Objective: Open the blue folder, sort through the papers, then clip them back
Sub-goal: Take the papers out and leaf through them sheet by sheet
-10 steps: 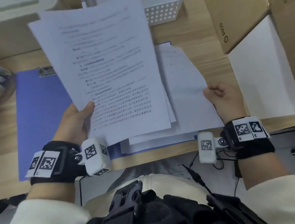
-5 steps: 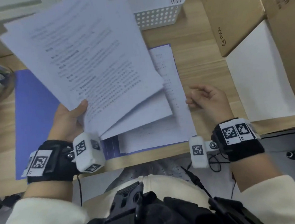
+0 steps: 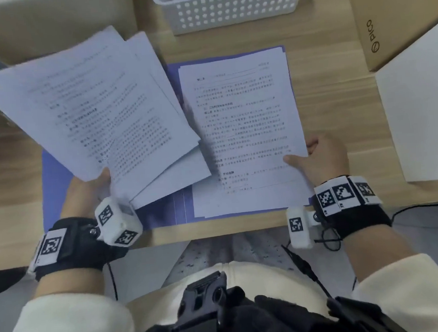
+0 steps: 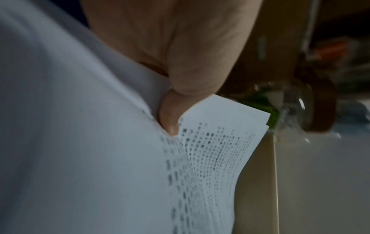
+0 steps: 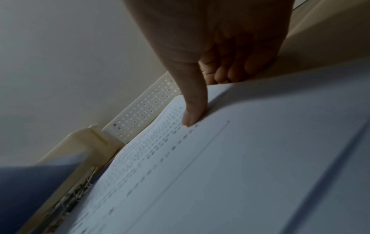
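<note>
left hand [image 3: 90, 187] pinching a fanned sheaf of papers [image 3: 93, 110] held up, right hand [image 3: 322, 157] pinching the edge of the stack [image 3: 244, 137] on the blue folder [image 3: 57, 183]

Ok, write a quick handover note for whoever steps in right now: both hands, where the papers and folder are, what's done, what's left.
Left hand: grips a fanned sheaf of printed white sheets, raised over the folder's left half.
Right hand: thumb on top, fingers curled under the right edge of the flat pile of printed pages.
The open blue plastic folder lies flat on the wooden desk; the pile sits on its right half.
Done: folder opened, papers unclipped and split.
Left: finish sorting, merge both lots, clip them back.
</note>
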Available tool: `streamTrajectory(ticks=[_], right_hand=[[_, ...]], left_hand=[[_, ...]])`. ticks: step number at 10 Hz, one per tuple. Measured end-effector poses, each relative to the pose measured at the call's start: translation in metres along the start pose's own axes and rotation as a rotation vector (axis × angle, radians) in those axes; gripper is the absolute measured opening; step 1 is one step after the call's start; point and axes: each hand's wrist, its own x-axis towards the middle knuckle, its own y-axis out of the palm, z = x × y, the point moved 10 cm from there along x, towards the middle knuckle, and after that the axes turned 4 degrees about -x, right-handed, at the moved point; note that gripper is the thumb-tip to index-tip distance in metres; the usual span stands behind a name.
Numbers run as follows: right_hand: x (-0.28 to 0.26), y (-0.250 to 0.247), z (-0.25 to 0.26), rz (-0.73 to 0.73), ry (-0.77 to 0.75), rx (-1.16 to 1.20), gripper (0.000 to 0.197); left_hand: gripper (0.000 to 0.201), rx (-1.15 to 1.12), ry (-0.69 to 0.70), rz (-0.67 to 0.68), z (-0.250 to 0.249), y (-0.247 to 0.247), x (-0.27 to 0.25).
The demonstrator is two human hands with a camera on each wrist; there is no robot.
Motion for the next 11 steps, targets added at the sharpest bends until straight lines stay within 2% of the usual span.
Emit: streamTrajectory(ticks=[1, 2, 3, 4, 5, 6, 7, 9, 10, 11], right_hand=[[0.0, -0.004, -0.005, -0.042, 0.042, -0.007, 0.023], [0.0, -0.004, -0.009, -0.07, 0.056, -0.005, 0.025], [0.0, -0.006, -0.006, -0.058, 0.048, 0.002, 0.022], [0.001, -0.007, -0.005, -0.044, 0.039, 0.018, 0.018], [0.002, -0.015, -0.003, -0.081, 0.027, 0.038, 0.014], [0.004, -0.043, -0.006, -0.164, 0.019, 0.133, 0.02], [0.007, -0.078, -0.015, -0.245, 0.014, 0.256, 0.025], [0.016, -0.091, -0.004, -0.201, 0.017, 0.53, 0.031], [0.016, -0.086, 0.008, -0.192, 0.03, 0.565, 0.017], [0.018, -0.079, 0.016, -0.16, 0.026, 0.64, 0.015]], left_hand=[[0.034, -0.133, -0.162, 0.049, 0.023, 0.001, -0.004], [0.04, -0.132, -0.194, 0.033, 0.028, 0.003, -0.009], [0.035, -0.146, -0.178, 0.059, 0.031, 0.009, -0.008], [0.048, -0.138, -0.198, -0.039, 0.035, 0.004, -0.006], [0.054, -0.16, -0.199, 0.041, 0.034, 0.01, -0.012], [0.045, -0.181, -0.127, 0.031, 0.025, 0.011, -0.013], [0.041, -0.229, -0.068, 0.081, 0.014, 0.023, -0.012], [0.032, -0.265, 0.0, 0.123, 0.0, 0.029, -0.014], [0.03, -0.307, 0.019, 0.151, -0.005, 0.031, -0.017], [0.03, -0.346, 0.005, 0.163, -0.005, 0.028, -0.018]])
